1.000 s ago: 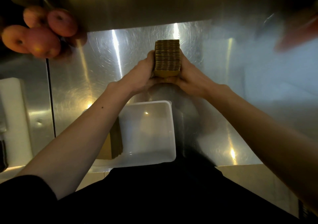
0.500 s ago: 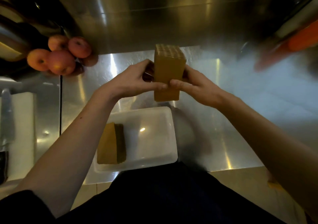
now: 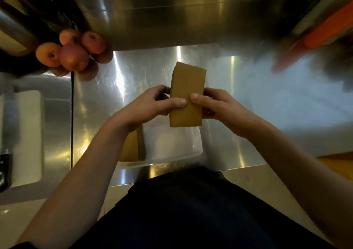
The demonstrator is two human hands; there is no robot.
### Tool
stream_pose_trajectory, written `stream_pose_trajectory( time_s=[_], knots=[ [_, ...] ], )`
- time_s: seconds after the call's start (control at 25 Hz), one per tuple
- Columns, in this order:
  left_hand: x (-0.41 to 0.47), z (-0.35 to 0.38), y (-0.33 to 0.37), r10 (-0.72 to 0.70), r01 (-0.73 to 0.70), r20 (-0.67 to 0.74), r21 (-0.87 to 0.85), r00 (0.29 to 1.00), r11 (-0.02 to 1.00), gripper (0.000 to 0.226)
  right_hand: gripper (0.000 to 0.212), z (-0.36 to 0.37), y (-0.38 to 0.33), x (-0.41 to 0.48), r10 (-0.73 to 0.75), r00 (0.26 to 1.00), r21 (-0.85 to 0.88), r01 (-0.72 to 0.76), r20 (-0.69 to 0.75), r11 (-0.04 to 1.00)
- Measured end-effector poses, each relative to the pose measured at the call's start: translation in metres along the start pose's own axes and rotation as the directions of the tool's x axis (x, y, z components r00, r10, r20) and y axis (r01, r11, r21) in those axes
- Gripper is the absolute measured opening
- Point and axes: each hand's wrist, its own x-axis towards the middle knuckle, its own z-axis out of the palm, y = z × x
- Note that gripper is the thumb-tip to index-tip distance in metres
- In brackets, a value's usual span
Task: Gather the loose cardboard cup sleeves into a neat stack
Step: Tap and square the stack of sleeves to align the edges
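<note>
Your left forearm (image 3: pixel 91 168) and right forearm (image 3: pixel 286 153) are bare from the wrist to past the elbow. The edge of a dark short sleeve (image 3: pixel 24 246) shows on your left upper arm, at the lower left corner. A plain dark garment (image 3: pixel 191 210), black or deep navy, covers your torso. The thumbnails on your left hand (image 3: pixel 150 105) and right hand (image 3: pixel 215 105) are short.
</note>
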Motion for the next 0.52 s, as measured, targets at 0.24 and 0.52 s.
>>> stream_pose_trajectory(
  time_s=[0.24, 0.52],
  knots=[
    [-0.016, 0.043, -0.056, -0.101, 0.089, -0.007, -0.418, 0.995, 0.904, 0.071, 0.057, 0.03, 0.04, -0.017, 0.18, 0.984, 0.054, -0.18, 0.003, 0.982],
    [-0.006, 0.061, -0.088, -0.18, 0.1, -0.12, -0.487, 0.976, 0.867, 0.087, 0.062, 0.038, 0.061, 0.0, 0.258, 0.966, -0.02, -0.258, 0.001, 0.966]
  ],
)
